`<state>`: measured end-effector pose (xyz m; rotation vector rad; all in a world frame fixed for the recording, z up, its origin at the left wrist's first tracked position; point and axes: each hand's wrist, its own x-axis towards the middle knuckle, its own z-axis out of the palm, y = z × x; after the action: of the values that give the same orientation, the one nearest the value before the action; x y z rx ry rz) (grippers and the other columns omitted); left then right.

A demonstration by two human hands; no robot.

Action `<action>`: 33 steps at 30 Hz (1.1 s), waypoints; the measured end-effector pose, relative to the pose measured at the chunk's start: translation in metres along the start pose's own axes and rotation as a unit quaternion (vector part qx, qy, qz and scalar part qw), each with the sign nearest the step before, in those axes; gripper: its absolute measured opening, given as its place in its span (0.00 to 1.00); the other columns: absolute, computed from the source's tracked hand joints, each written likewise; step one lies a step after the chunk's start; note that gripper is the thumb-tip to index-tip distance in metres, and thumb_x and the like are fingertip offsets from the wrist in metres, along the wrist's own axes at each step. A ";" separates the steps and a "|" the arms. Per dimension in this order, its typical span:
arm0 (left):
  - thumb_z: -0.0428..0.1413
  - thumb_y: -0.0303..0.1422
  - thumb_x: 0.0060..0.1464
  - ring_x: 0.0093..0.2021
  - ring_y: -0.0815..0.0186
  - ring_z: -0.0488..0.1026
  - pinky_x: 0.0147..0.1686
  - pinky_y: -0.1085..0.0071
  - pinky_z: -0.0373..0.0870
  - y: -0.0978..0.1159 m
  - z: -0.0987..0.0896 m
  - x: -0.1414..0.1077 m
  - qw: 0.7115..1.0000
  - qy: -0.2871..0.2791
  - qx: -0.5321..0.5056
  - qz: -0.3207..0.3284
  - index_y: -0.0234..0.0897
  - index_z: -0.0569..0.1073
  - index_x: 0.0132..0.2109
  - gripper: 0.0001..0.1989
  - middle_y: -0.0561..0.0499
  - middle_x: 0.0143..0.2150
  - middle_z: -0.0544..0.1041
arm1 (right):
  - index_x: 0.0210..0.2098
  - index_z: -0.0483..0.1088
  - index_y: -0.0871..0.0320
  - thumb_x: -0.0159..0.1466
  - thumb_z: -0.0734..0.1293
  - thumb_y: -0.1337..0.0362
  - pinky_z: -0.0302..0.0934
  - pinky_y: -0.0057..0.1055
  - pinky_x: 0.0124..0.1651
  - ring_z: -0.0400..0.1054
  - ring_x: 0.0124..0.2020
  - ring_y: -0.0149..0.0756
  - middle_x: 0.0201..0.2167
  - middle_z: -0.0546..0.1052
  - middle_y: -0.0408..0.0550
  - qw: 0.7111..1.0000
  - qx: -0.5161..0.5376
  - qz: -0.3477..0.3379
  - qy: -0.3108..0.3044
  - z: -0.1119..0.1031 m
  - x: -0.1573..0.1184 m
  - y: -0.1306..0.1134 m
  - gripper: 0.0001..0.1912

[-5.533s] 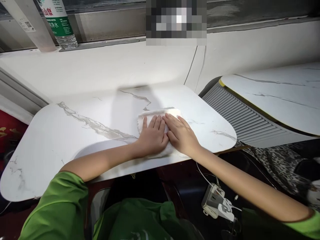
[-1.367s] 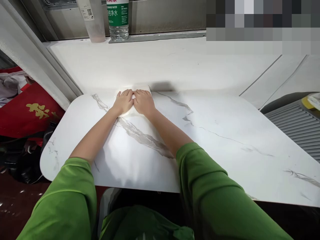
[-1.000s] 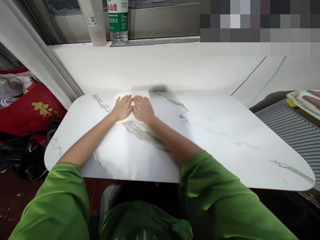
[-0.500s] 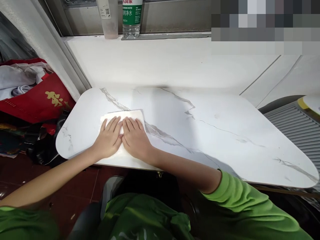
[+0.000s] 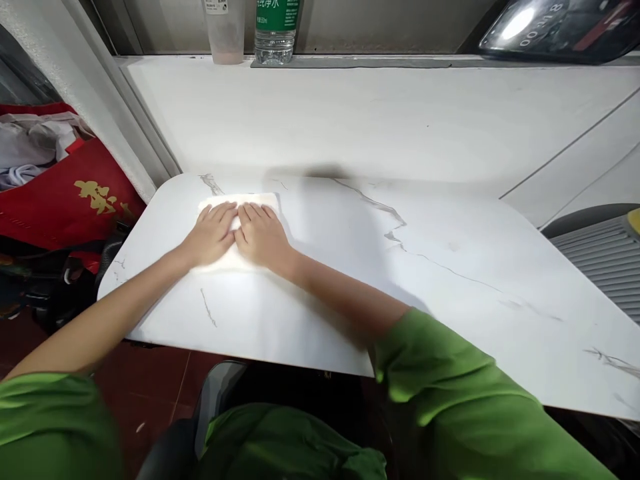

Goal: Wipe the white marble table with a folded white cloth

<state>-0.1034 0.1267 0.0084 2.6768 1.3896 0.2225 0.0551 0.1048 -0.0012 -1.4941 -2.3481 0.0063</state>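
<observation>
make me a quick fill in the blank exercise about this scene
The left hand and right hand rest on a cloth nearer the ____ end of the table.
The bag is mostly ____.
The bottle stands to the ____ of the plastic cup.
The sleeves are ____.

Missing words: left; red; right; green.

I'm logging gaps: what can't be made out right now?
Head view:
Parts of the white rectangular cloth: under the bare left hand and right hand.
Top of the clear green-labelled plastic bottle: cut off by upper edge.
Print on the translucent plastic cup: too small.
</observation>
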 end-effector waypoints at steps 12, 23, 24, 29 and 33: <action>0.41 0.37 0.61 0.69 0.53 0.59 0.68 0.55 0.51 -0.062 0.000 0.105 0.998 0.026 -0.045 0.031 0.34 0.65 0.64 0.28 0.42 0.69 0.64 | 0.61 0.65 0.73 0.69 0.53 0.68 0.42 0.53 0.69 0.56 0.67 0.54 0.63 0.67 0.66 0.986 0.003 0.141 0.086 0.037 0.090 0.037 0.25; 0.39 0.35 0.62 0.72 0.56 0.52 0.70 0.51 0.44 -0.045 -0.006 0.047 0.999 -0.006 -0.004 0.050 0.36 0.58 0.68 0.28 0.42 0.72 0.58 | 0.67 0.57 0.76 0.70 0.53 0.65 0.38 0.56 0.71 0.49 0.70 0.56 0.68 0.59 0.69 0.992 0.021 0.123 0.024 0.016 0.043 0.000 0.29; 0.38 0.35 0.63 0.72 0.56 0.51 0.70 0.51 0.44 -0.042 -0.007 0.034 0.998 -0.010 -0.004 0.055 0.35 0.58 0.68 0.28 0.42 0.72 0.58 | 0.67 0.57 0.77 0.70 0.54 0.64 0.38 0.57 0.71 0.49 0.71 0.56 0.69 0.59 0.69 0.992 0.026 0.122 0.023 0.014 0.034 -0.009 0.30; 0.38 0.41 0.64 0.73 0.54 0.51 0.71 0.48 0.43 -0.038 -0.017 -0.046 0.998 -0.008 -0.018 0.061 0.37 0.56 0.69 0.29 0.43 0.73 0.57 | 0.67 0.54 0.81 0.71 0.54 0.62 0.36 0.56 0.72 0.46 0.72 0.58 0.69 0.56 0.72 0.996 0.044 0.075 -0.019 0.005 -0.006 -0.066 0.32; 0.37 0.43 0.65 0.72 0.53 0.52 0.70 0.46 0.45 -0.042 -0.023 -0.108 0.999 0.015 -0.019 0.041 0.40 0.54 0.69 0.29 0.43 0.72 0.57 | 0.68 0.52 0.82 0.71 0.53 0.60 0.35 0.57 0.72 0.45 0.71 0.62 0.69 0.55 0.75 0.998 0.052 0.008 -0.043 0.004 -0.023 -0.107 0.34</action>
<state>-0.2032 0.0630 0.0155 2.7127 1.2700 0.2957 -0.0309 0.0379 0.0083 -1.4892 -2.3633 0.1978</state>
